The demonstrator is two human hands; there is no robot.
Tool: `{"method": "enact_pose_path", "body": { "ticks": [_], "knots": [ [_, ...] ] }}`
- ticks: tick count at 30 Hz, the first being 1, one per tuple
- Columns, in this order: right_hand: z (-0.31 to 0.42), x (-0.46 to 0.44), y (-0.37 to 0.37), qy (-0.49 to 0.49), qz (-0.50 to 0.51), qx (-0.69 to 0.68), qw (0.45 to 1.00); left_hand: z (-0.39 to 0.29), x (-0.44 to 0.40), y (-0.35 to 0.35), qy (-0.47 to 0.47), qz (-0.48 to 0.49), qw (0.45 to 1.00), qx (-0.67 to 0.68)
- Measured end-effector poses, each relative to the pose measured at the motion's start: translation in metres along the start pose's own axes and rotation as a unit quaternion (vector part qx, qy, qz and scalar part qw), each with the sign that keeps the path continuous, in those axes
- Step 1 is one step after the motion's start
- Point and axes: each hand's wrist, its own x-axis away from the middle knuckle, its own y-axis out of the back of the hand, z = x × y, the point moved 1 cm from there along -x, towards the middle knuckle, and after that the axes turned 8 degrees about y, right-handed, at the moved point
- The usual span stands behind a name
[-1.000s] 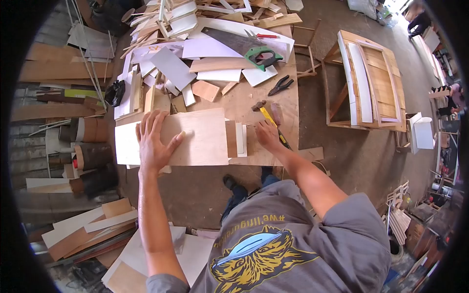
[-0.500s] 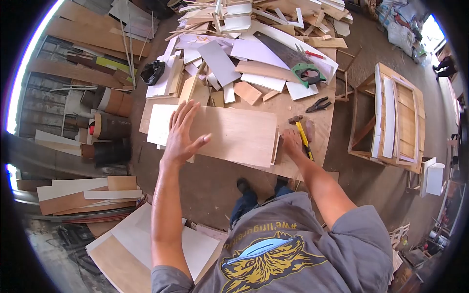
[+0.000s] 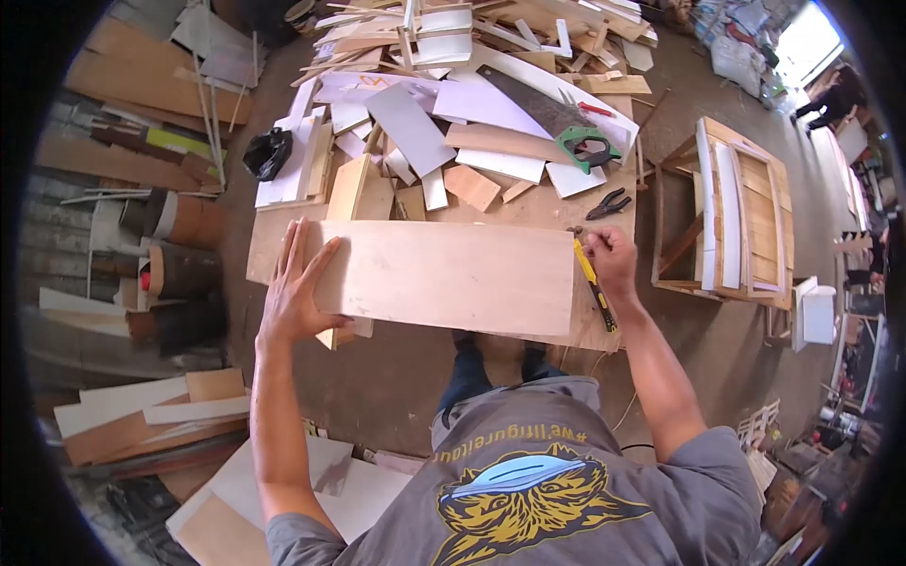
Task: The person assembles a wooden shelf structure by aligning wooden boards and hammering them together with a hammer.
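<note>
A long pale wooden board point(image 3: 453, 278) lies across the front of the workbench. My left hand point(image 3: 297, 297) rests on its left end, fingers spread and thumb pointing along the near edge. Just beyond the right end is my right hand point(image 3: 613, 262), its fingers curled together; whatever may be between them is hidden. Beside that hand, a hammer with a yellow and black handle point(image 3: 595, 288) lies close to the board's end, its head mostly covered. Black-handled pliers point(image 3: 609, 205) lie a little farther back.
A green-handled handsaw point(image 3: 587, 148) lies on a heap of offcuts point(image 3: 491, 141) behind the board. A black plastic bag point(image 3: 268, 154) sits at the bench's left. Right of the bench stands a wooden frame structure point(image 3: 750, 217); stacked panels point(image 3: 156, 415) lie on the floor at left.
The board has shifted right along the bench, toward the hammer. My left hand has moved to its left end, and my right hand has come off the right end, fingers curled.
</note>
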Motion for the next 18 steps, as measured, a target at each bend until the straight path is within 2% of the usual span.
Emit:
{"method": "enact_pose_path", "body": {
  "ticks": [4,7,8,9,12,13,15,16,18],
  "knots": [
    [0.106,-0.01,0.012,0.068,-0.013,-0.028,0.997,0.023,-0.008,0.0,-0.053,0.008,0.998,0.016],
    [0.168,-0.008,-0.001,0.127,0.021,0.028,0.991,0.032,-0.015,0.008,-0.078,0.018,0.997,0.018],
    [0.18,-0.006,-0.008,0.116,0.046,0.046,0.991,0.043,-0.018,0.003,-0.106,0.018,0.993,0.046],
    [0.189,-0.004,-0.015,0.133,0.051,0.071,0.987,0.053,-0.024,-0.005,-0.124,0.01,0.982,0.144],
    [0.205,0.001,-0.045,0.173,0.08,0.127,0.973,0.088,-0.026,-0.038,-0.134,-0.005,0.898,0.42],
    [0.204,0.003,-0.052,0.167,0.082,0.118,0.975,0.085,-0.023,-0.054,-0.09,0.002,0.829,0.552],
    [0.201,0.005,-0.061,0.156,0.084,0.106,0.978,0.071,-0.024,-0.051,0.01,0.004,0.785,0.619],
    [0.202,0.007,-0.061,0.124,0.092,0.112,0.982,0.074,-0.024,-0.048,-0.008,0.032,0.782,0.622],
    [0.202,0.01,-0.067,0.138,0.076,0.143,0.977,0.081,-0.027,-0.056,-0.006,0.003,0.769,0.64]
  ]
}}
